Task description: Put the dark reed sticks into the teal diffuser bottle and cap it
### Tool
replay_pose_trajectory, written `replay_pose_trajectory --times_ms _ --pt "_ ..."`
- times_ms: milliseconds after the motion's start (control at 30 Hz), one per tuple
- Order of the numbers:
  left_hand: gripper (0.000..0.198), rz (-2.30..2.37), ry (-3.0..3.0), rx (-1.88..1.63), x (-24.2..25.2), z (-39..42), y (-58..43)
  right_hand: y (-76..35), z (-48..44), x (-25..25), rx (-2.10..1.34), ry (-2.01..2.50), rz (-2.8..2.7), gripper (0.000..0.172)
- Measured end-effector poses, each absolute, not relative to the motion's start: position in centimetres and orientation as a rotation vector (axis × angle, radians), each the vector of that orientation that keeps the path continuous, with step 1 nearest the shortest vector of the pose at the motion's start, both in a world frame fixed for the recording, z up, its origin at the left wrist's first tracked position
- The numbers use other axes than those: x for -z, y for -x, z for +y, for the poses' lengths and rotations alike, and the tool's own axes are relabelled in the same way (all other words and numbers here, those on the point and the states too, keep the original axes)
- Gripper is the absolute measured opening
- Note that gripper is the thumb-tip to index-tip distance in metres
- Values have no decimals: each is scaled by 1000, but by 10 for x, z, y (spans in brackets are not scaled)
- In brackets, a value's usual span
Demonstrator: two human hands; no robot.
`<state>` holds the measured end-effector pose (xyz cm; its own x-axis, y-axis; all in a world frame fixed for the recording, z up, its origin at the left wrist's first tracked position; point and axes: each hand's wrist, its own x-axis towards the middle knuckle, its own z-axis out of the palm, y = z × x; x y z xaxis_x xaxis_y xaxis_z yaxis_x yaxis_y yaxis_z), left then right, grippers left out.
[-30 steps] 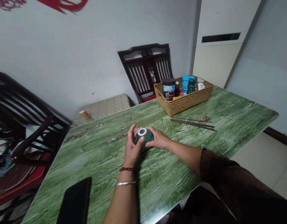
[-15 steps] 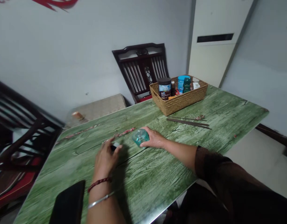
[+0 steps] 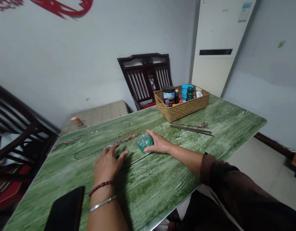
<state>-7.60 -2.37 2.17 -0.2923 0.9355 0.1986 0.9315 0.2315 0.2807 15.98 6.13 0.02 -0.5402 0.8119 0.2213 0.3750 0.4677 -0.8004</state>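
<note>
A small teal glass jar point(image 3: 144, 142) stands on the green wood-grain table point(image 3: 162, 179), its top uncovered. My right hand point(image 3: 159, 145) is wrapped round its right side. My left hand point(image 3: 107, 163) lies flat on the table to the left of the jar, fingers stretched out and apart. A small dark thing point(image 3: 118, 156) peeks out from under its fingertips; I cannot make out what it is. A red bead bracelet and a silver bangle sit on my left wrist.
A woven basket point(image 3: 183, 109) with jars and bottles stands at the far side, and thin dark sticks point(image 3: 191, 129) lie in front of it. A black phone point(image 3: 64, 211) lies at the near left edge. Dark wooden chairs point(image 3: 145, 77) stand behind and left of the table.
My left hand took the dark lid off the jar, carried it left and down, and now lies flat. The jar's top is uncovered. My right hand stayed on the jar.
</note>
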Motion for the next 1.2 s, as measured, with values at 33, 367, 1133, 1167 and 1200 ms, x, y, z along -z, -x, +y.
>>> replay_pose_trajectory --times_ms 33,367,1133,1167,1200 --pt "63 2409 -1855 -763 -22 -22 69 -167 61 -7 -896 988 -2129 99" --pt "101 1525 -1511 -1448 16 10 -3 -312 60 0 118 1550 -2000 29" --pt "82 1551 -1582 -1439 13 9 5 -320 63 19 248 1780 -2130 22" --pt "81 1553 -1585 -1427 13 8 5 -321 64 19 245 1789 -2123 22" --pt "80 1551 -1589 -1412 13 8 5 -322 63 18 243 1800 -2115 22"
